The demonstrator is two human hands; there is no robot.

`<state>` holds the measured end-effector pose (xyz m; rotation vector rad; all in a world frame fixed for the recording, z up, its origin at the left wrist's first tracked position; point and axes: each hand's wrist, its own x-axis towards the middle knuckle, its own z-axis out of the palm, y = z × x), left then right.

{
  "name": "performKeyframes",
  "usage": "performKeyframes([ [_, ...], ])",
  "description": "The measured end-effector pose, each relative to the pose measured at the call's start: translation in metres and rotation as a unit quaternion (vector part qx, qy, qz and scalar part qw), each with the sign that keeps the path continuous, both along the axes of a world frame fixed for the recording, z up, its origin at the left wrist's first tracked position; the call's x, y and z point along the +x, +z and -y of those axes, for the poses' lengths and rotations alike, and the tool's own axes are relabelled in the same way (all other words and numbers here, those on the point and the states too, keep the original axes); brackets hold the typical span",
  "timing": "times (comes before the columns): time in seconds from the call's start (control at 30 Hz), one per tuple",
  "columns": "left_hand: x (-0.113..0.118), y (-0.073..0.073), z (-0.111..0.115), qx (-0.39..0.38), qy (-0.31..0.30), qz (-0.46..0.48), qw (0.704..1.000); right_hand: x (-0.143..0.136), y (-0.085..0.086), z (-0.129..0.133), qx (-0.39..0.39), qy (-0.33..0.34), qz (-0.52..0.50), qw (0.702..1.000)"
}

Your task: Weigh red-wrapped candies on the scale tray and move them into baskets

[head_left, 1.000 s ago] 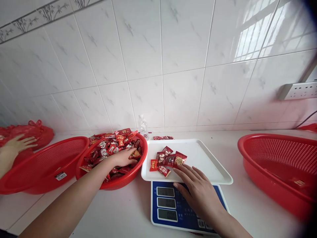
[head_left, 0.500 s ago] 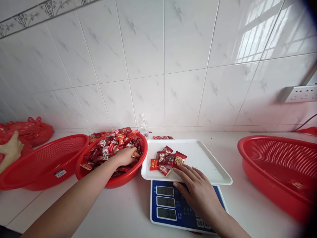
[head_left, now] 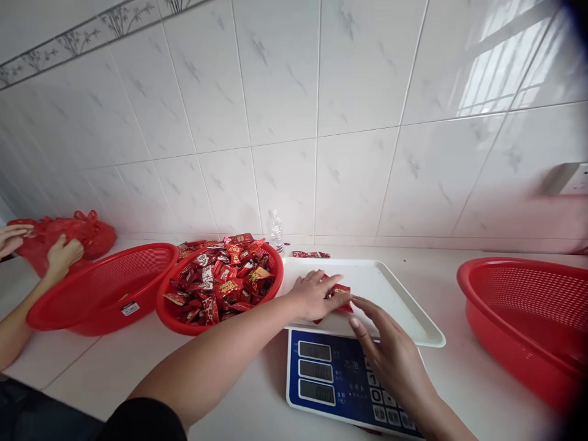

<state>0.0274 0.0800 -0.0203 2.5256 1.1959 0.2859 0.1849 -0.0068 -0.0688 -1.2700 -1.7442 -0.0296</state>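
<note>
My left hand [head_left: 316, 295] reaches across to the white weighing tray [head_left: 404, 306] and lies over several red-wrapped candies [head_left: 340, 290]. Its thumb and index finger are stretched apart, and most of the candies beneath are hidden by it. Close on its right, my right hand [head_left: 390, 343] is open, with its fingertips at the edge of the candies and its palm above the keypad of the blue scale [head_left: 342, 373]. To the left stands a red basket [head_left: 278, 275] heaped with wrapped candies.
Another red basket [head_left: 103, 285], with a label, stands farther left. Beyond it, another person's hands [head_left: 64, 254] handle a red plastic bag [head_left: 87, 233]. A large red basket [head_left: 500, 343] stands at right. A clear bottle [head_left: 275, 231] and a patterned packet [head_left: 311, 254] are near the wall.
My left hand has moved right, out of the candy basket and onto the candies on the tray. The other person's second hand has come into view. The view has turned slightly.
</note>
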Motion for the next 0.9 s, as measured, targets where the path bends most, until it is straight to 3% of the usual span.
performKeyframes([
  [0.13,0.010,-0.002,-0.001,0.072,-0.016,-0.063,0.995,0.000,0.004,0.004,-0.064,0.004,-0.100,0.993],
  [0.33,0.016,-0.007,-0.011,0.133,0.013,-0.066,0.989,-0.003,0.010,0.008,-0.075,0.011,-0.124,0.989],
  [0.47,0.014,0.000,-0.031,0.136,0.072,0.054,0.987,-0.002,0.008,0.007,-0.073,0.012,-0.129,0.989],
  [0.6,-0.001,0.029,-0.052,0.120,0.185,0.257,0.941,-0.001,0.007,0.007,-0.087,0.018,-0.134,0.987],
  [0.7,-0.036,0.059,-0.063,0.103,0.246,0.362,0.893,0.000,0.007,0.008,-0.108,0.020,-0.134,0.985],
  [0.77,-0.074,0.078,-0.066,0.128,0.298,0.382,0.865,0.000,0.008,0.008,-0.111,0.022,-0.132,0.985],
  [0.9,-0.176,0.107,-0.057,0.260,0.451,0.214,0.827,-0.002,0.007,0.008,-0.101,0.024,-0.125,0.987],
])
